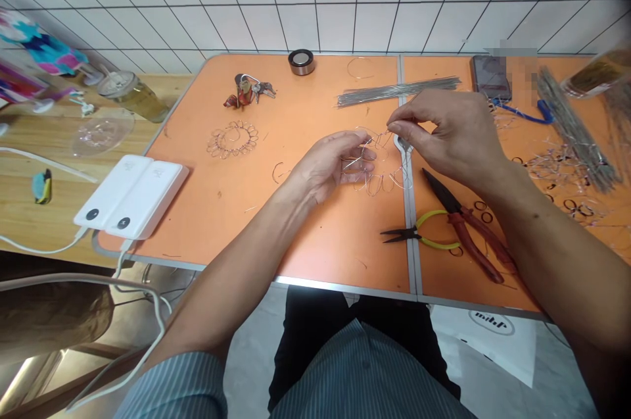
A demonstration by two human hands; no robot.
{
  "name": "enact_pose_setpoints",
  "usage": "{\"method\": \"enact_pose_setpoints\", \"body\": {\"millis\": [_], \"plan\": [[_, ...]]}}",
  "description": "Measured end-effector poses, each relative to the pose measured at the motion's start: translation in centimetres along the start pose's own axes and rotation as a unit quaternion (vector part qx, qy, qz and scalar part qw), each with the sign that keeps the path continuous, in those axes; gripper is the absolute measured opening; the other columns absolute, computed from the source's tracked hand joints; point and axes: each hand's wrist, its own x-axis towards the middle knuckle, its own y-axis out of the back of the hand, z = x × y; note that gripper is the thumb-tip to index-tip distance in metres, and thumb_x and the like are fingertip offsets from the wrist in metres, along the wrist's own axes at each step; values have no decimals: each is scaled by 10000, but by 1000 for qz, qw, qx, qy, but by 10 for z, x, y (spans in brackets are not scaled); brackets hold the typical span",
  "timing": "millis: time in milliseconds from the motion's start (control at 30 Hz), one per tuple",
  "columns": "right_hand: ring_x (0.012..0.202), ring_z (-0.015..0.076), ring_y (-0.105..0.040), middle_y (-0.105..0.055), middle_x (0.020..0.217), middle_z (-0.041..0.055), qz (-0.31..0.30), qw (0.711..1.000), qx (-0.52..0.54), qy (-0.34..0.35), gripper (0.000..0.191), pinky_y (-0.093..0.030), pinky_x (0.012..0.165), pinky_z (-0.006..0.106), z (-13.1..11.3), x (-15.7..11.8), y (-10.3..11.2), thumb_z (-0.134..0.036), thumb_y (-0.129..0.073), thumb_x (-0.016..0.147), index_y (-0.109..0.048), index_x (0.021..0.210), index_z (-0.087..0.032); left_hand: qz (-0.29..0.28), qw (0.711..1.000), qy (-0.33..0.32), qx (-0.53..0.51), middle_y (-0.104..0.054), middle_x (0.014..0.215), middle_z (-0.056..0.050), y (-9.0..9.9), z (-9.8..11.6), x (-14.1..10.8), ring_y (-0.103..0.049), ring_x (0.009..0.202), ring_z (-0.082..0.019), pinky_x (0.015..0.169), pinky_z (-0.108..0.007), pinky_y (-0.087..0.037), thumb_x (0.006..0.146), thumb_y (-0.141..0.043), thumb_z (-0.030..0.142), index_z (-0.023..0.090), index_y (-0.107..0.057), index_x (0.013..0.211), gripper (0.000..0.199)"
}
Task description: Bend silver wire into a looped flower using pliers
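Note:
A looped wire ring [380, 183] hangs in the fingers of my left hand [340, 159], above the orange table [315, 241]. The fingers are curled around its left side. My right hand [438, 133] pinches thin wire at the ring's upper right, thumb against index finger. A finished-looking flower-shaped wire ring [233, 140] lies on the table to the left. Behind the hands lies a bundle of straight wires [394, 91]. Small pliers with yellow handles [428, 228] and larger red-handled pliers [473, 235] rest below my right hand.
Keys [250, 91] and a round tin [301, 62] sit at the back. White power banks [131, 198] stand at the left edge. On the right are a phone [491, 77], more wires [576, 129], scraps and a cup [599, 70].

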Motion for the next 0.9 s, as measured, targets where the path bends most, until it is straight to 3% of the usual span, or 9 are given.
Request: {"method": "enact_pose_setpoints", "body": {"millis": [333, 567, 900], "plan": [[931, 315, -809, -887, 1013, 33, -2, 1000, 6, 15, 205, -577, 808, 492, 2, -3, -9, -326, -671, 1077, -853, 984, -333, -35, 999, 21, -11, -879, 1062, -95, 5, -5, 1, -832, 1085, -285, 1083, -417, -548, 796, -1010, 500, 221, -745, 1142, 518], [883, 303, -808, -880, 972, 28, 14, 999, 5, 37, 178, -569, 783, 472, 2, -5, -14, -330, -697, 1073, -855, 990, -331, -49, 996, 41, -57, -879, 1065, -93, 2, -5, 3, -824, 996, -236, 1032, -393, -576, 857, -969, 395, 210, -768, 1101, 366], [900, 308, -826, -880, 970, 24, 13, 998, 16, 59, 181, -607, 802, 483, -5, -6, -15, -305, -695, 1068, -848, 980, -347, 3, 995, 30, -94, -879, 1011, -86, -2, -4, 4, -807, 820, -184, 874, -327, -628, 886, -900, 208, 190, -752, 1065, 233]]}}
